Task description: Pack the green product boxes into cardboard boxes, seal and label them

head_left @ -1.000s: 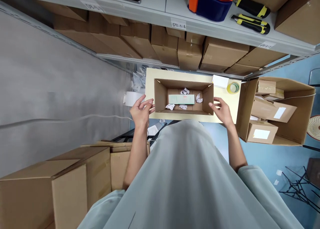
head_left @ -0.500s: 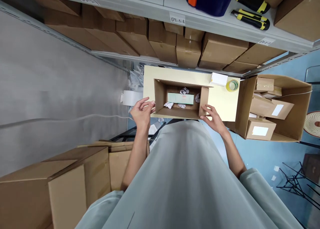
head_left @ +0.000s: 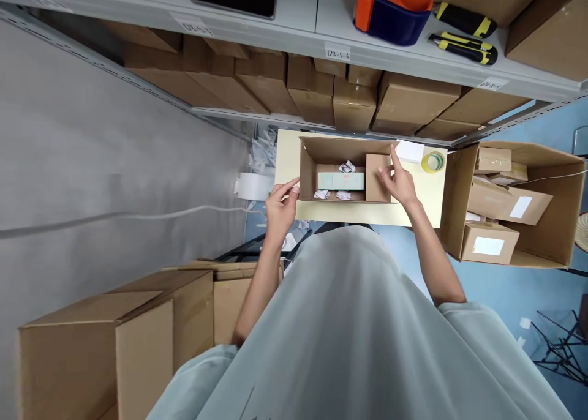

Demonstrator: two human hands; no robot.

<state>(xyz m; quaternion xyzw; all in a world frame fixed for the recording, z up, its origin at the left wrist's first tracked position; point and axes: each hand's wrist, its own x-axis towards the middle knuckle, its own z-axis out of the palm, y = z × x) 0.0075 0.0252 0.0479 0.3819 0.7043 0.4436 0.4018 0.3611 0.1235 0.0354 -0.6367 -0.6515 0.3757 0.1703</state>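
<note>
An open cardboard box [head_left: 309,170] stands on a pale yellow tabletop [head_left: 328,212]. Inside it lie a light green narrow box [head_left: 340,181] and crumpled paper pieces [head_left: 348,166]. My left hand [head_left: 282,209] is at the box's left edge, thumb and bent fingers closed loosely on it; the exact grip is hard to see. At the opposite end, my right hand [head_left: 399,180] touches the right end flap [head_left: 376,178], which leans inward over the opening. Its index finger stretches toward the far right corner and its other fingers are apart.
Yellow tape [head_left: 432,161] and a white box [head_left: 410,151] lie right of the carton. Further right stands a large carton [head_left: 551,224] holding smaller parcels. A shelf [head_left: 298,25] of boxes spans the back, with cutters [head_left: 466,48] on top. Folded cartons [head_left: 142,340] stand lower left.
The right end flap has swung further inward, covering the paper at that end. My right hand has moved from the near right corner toward the far one. The view has shifted slightly.
</note>
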